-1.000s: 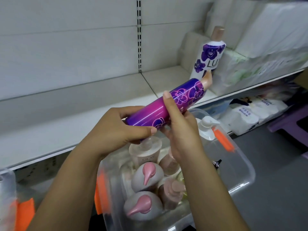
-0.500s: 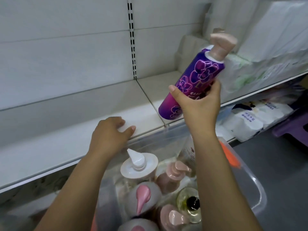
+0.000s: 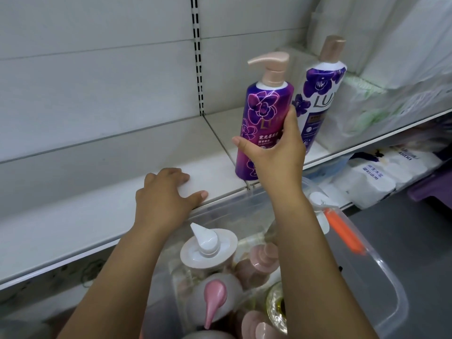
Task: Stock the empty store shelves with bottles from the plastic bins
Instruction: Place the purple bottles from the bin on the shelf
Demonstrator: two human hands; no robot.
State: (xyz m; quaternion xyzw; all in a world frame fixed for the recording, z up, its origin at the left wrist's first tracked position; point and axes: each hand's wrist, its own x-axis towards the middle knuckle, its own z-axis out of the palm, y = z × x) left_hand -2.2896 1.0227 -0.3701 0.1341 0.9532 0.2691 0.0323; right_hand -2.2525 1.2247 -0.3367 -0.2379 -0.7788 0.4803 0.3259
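Two bare hands, two bare forearms, head cam.
Left hand (image 3: 166,199) and right hand (image 3: 276,157) are uncovered. Left forearm (image 3: 117,277) and right forearm (image 3: 310,265) run bare right down to the bottom frame edge. Thumbnails (image 3: 203,195) are cut short and look plain. Wrists slim. Upper arms are out of view.

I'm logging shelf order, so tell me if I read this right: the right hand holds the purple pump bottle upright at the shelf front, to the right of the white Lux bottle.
Not quite. In the head view the right hand holds the purple pump bottle upright at the shelf front, but to the left of the white Lux bottle, not the right.
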